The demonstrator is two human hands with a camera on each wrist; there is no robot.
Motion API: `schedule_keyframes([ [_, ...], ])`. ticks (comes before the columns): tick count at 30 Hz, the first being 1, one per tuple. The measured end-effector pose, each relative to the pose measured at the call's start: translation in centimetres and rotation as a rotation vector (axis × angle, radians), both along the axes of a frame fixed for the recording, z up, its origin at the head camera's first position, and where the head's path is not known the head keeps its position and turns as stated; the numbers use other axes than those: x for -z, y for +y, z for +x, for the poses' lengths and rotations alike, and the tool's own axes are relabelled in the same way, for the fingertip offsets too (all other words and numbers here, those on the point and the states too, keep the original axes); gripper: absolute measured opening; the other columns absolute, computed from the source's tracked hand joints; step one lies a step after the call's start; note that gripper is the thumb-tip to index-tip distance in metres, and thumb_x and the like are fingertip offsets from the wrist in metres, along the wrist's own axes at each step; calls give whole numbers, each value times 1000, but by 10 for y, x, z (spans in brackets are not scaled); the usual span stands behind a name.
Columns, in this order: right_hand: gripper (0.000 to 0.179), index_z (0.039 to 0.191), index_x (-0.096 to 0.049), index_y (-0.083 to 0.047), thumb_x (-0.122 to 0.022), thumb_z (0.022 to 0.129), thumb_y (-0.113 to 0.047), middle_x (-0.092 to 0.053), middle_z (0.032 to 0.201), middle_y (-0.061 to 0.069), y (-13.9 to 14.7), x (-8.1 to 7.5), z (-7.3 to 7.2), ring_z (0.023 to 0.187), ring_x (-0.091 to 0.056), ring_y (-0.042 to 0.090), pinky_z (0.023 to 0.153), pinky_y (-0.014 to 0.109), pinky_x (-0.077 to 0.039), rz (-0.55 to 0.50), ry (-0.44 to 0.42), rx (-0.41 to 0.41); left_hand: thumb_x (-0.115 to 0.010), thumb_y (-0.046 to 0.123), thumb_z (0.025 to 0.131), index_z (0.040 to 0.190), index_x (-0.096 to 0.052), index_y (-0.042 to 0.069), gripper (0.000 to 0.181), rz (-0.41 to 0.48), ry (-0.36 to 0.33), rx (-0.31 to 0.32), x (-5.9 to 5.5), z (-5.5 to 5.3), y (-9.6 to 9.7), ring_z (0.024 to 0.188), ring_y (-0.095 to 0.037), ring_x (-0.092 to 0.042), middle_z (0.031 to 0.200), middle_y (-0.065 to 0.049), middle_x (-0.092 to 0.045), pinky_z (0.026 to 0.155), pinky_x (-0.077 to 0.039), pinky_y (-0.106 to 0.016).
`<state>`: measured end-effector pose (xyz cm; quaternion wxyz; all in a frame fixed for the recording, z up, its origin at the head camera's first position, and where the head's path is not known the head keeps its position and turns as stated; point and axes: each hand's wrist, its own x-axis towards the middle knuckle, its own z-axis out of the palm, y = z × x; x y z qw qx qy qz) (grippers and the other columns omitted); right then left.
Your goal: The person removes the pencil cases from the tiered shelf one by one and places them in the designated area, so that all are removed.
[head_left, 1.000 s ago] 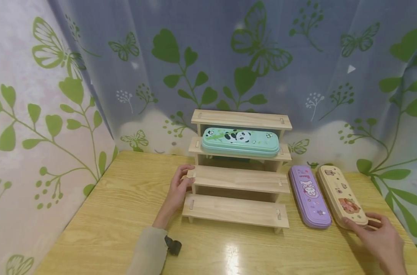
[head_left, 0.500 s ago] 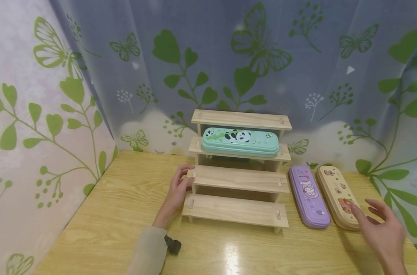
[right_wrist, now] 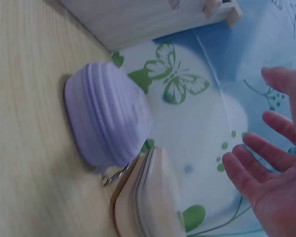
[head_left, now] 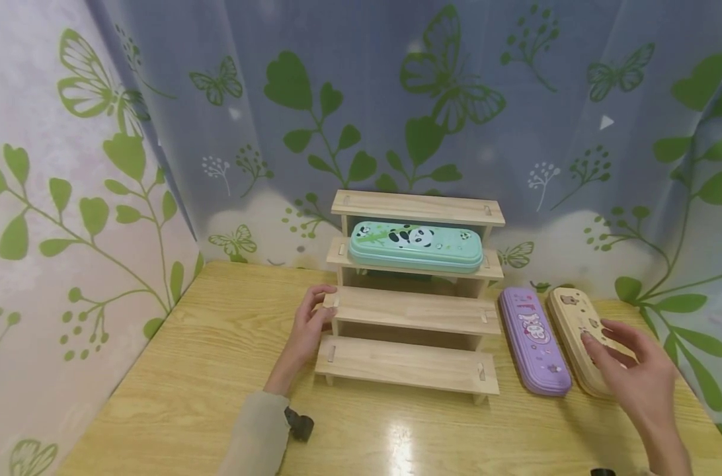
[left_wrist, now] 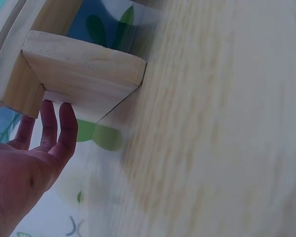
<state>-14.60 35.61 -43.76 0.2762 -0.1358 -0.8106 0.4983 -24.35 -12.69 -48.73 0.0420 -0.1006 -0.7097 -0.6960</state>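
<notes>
A stepped wooden shelf (head_left: 411,365) stands mid-table. My left hand (head_left: 306,330) grips the left end of its second board from the bottom; in the left wrist view several fingers (left_wrist: 66,133) reach under the wood. On the third board lies a mint green pencil case (head_left: 450,249) with a panda print. To the shelf's right, a purple pencil case (head_left: 536,344) and a cream pencil case (head_left: 578,324) lie side by side. My right hand (head_left: 643,373) hovers over the cream case, fingers spread and holding nothing; the right wrist view shows them apart from it.
The light wood table (head_left: 218,317) reaches back to a blue and white curtain (head_left: 361,99) with leaf and butterfly prints. A similar patterned cloth (head_left: 69,198) hangs along the left side.
My right hand has let go of the cream case's near end, lifted, and moved left and farther away over it. The left hand, shelf and green case stay put.
</notes>
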Motion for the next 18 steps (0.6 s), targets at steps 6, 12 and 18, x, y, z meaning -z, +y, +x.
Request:
schedule_keyframes([
  [6,37,119,-69,-1,-78,83,4,-66,104,-27,-16,-10,-9,98,-63,-10,79,4,-52,19,59,-62,-51,10,96,135,-51,10,39,4,-4,0,1,0,-1,102,-21,-60,135,-19,-52,88,-59,-51],
  [12,38,118,-67,5,-76,82,10,-67,105,-24,-30,-17,-16,99,-64,-7,80,5,-52,47,138,-136,-51,11,96,135,-51,10,39,7,-7,2,1,-1,0,102,-21,-60,134,-18,-52,87,-59,-49],
  [18,39,121,-66,7,-75,83,10,-68,111,-19,-41,-24,-23,99,-66,-6,82,7,-53,77,182,-220,-51,11,96,135,-52,11,38,15,-15,-9,1,0,1,102,-23,-60,133,-17,-52,83,-58,-41],
])
